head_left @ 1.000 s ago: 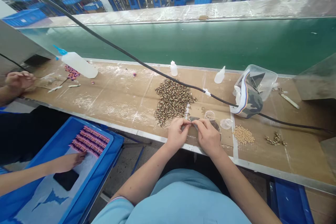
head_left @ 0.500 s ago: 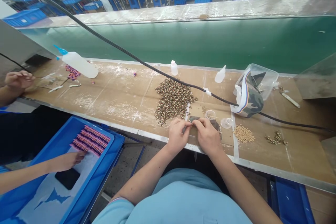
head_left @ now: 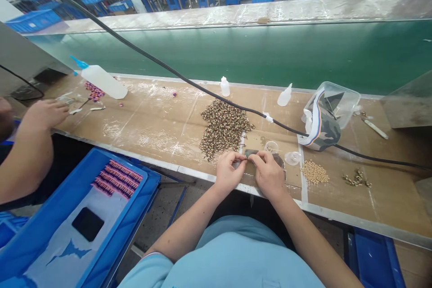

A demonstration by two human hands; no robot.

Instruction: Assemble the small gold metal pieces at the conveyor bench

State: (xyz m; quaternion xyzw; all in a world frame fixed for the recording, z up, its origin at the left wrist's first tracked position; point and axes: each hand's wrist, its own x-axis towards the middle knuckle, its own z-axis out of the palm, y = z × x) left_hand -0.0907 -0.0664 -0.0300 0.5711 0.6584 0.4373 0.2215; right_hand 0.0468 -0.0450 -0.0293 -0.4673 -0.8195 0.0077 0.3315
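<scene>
My left hand (head_left: 228,172) and my right hand (head_left: 268,173) meet at the near table edge, thumbs and fingertips pinched together. Whatever sits between the fingertips is too small to name. A piece of dark camouflage cloth (head_left: 278,160) lies under and beside my right hand. Just beyond my left hand spreads a heap of small dark-and-gold curved pieces (head_left: 222,128). Right of my right hand are a small clear round dish (head_left: 292,158), a clear cup (head_left: 271,146) and a pile of tan beads (head_left: 315,172).
A black cable (head_left: 189,83) crosses above the table. Small white bottles (head_left: 224,86) and a larger bottle (head_left: 104,82) stand or lean at the back. A camouflage cap (head_left: 322,126) rests by a clear box (head_left: 347,103). On the left, a co-worker's hand (head_left: 47,112) is over the table, near a blue tray (head_left: 135,191).
The co-worker's hand has left the blue tray, uncovering a dark phone-like slab, and is now over the table. My hands stay nearly in place, fingertips still together.
</scene>
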